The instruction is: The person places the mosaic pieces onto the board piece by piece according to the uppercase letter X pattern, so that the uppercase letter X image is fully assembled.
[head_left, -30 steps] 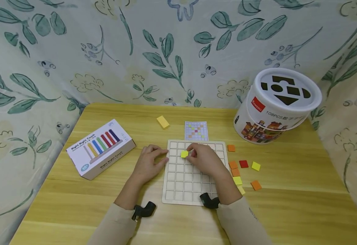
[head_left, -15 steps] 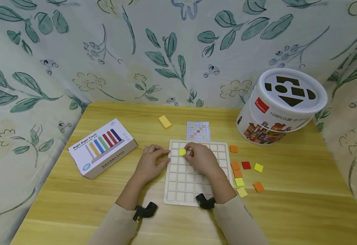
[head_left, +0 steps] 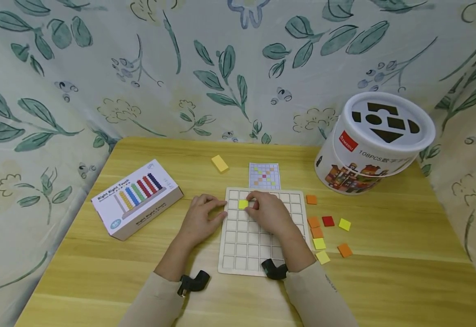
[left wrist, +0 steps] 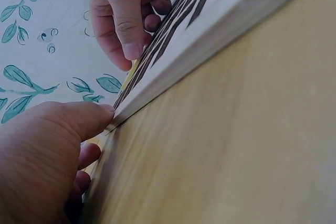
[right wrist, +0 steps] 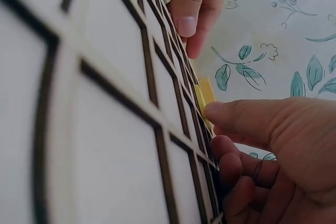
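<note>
Yellow tile (head_left: 243, 204): one, pinched by right hand (head_left: 271, 212) at its fingertips, at the board (head_left: 241, 250); whether fully seated, I cannot tell well.
Placing: better keep it flat and square, then press lightly.
Left hand (head_left: 199, 218): relaxed, touching the board's edge; should steady it.
Right of right hand: four orange tiles (head_left: 345, 250), one red tile (head_left: 328, 221), three loose yellows (head_left: 344, 224).
Left of left hand: one box (head_left: 137, 197).
Ahead of hands: one card (head_left: 264, 176), one block (head_left: 220, 164), one tub (head_left: 373, 145).
</note>
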A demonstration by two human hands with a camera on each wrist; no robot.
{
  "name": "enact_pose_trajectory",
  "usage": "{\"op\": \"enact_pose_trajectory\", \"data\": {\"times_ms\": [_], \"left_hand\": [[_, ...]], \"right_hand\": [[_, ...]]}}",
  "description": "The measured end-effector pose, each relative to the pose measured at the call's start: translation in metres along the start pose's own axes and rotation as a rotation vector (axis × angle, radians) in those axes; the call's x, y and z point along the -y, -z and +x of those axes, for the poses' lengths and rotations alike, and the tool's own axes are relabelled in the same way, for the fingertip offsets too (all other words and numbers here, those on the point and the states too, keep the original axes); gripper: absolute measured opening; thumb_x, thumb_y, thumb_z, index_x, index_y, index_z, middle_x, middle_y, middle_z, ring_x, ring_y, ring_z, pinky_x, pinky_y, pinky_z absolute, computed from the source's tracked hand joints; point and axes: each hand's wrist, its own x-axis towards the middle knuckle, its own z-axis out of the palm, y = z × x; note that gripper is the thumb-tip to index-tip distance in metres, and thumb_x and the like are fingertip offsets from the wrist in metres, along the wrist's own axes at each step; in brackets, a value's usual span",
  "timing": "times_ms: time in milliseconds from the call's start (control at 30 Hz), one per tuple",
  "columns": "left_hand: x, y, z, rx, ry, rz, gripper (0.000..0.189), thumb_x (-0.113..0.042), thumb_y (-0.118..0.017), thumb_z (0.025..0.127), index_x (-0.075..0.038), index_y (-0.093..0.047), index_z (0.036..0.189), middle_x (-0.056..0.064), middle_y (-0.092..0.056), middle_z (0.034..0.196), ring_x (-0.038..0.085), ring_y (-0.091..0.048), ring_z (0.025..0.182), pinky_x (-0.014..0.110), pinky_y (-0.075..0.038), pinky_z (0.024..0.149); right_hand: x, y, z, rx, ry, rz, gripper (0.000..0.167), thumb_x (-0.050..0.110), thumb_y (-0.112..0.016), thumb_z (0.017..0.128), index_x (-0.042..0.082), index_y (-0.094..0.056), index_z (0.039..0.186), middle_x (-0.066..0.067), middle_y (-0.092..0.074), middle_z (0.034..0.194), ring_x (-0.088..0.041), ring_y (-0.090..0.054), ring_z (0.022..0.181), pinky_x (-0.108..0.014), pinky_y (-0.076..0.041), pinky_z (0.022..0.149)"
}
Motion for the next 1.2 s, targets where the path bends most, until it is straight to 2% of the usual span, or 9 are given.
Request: {"op": "enact_pose_trajectory", "data": {"times_ms": [267, 533, 733, 967, 1200], "left_hand": [[0.002, 0.0, -0.002, 0.0, -0.001, 0.001, 0.032, -0.031, -0.076, 0.092, -0.021, -0.075, 0.122, 0.007, -0.065, 0.12, 0.025, -0.053, 0.111, 0.043, -0.047, 0.096], [0.004, 0.001, -0.002, 0.021, 0.014, 0.003, 0.032, -0.032, -0.074, 0.094, -0.022, -0.075, 0.124, 0.006, -0.064, 0.122, 0.025, -0.053, 0.113, 0.043, -0.047, 0.097], [0.005, 0.001, -0.003, 0.012, 0.009, 0.006, 0.031, -0.033, -0.073, 0.094, -0.022, -0.075, 0.123, 0.006, -0.064, 0.122, 0.025, -0.053, 0.112, 0.042, -0.047, 0.096], [0.003, 0.001, -0.002, 0.016, 0.018, -0.008, 0.031, -0.034, -0.073, 0.094, -0.023, -0.075, 0.123, 0.005, -0.064, 0.122, 0.024, -0.052, 0.112, 0.042, -0.046, 0.096], [-0.001, -0.001, -0.001, 0.024, 0.028, -0.01, 0.031, -0.032, -0.073, 0.094, -0.023, -0.075, 0.124, 0.005, -0.064, 0.122, 0.024, -0.052, 0.113, 0.042, -0.046, 0.097]], "right_hand": [[-0.018, 0.016, -0.006, -0.012, -0.044, 0.079, 0.032, 0.032, -0.073, 0.095, 0.02, -0.068, 0.124, -0.001, -0.065, 0.09, -0.019, -0.057, 0.078, -0.031, -0.046, 0.069], [-0.055, 0.049, -0.015, -0.019, -0.156, 0.14, 0.041, 0.037, -0.068, 0.098, 0.021, -0.062, 0.135, -0.007, -0.064, 0.106, -0.025, -0.057, 0.091, -0.031, -0.047, 0.072], [-0.081, 0.072, -0.022, -0.03, -0.223, 0.197, 0.051, 0.04, -0.068, 0.098, 0.019, -0.057, 0.143, -0.01, -0.06, 0.11, -0.026, -0.055, 0.095, -0.032, -0.046, 0.076], [-0.116, 0.088, -0.028, -0.069, -0.18, 0.156, 0.054, 0.038, -0.067, 0.099, 0.013, -0.055, 0.145, -0.014, -0.063, 0.114, -0.026, -0.056, 0.095, -0.032, -0.045, 0.08], [-0.138, 0.094, -0.035, -0.052, -0.268, 0.178, 0.056, 0.042, -0.067, 0.098, 0.015, -0.055, 0.146, -0.015, -0.057, 0.119, -0.029, -0.051, 0.102, -0.033, -0.044, 0.08]]}}
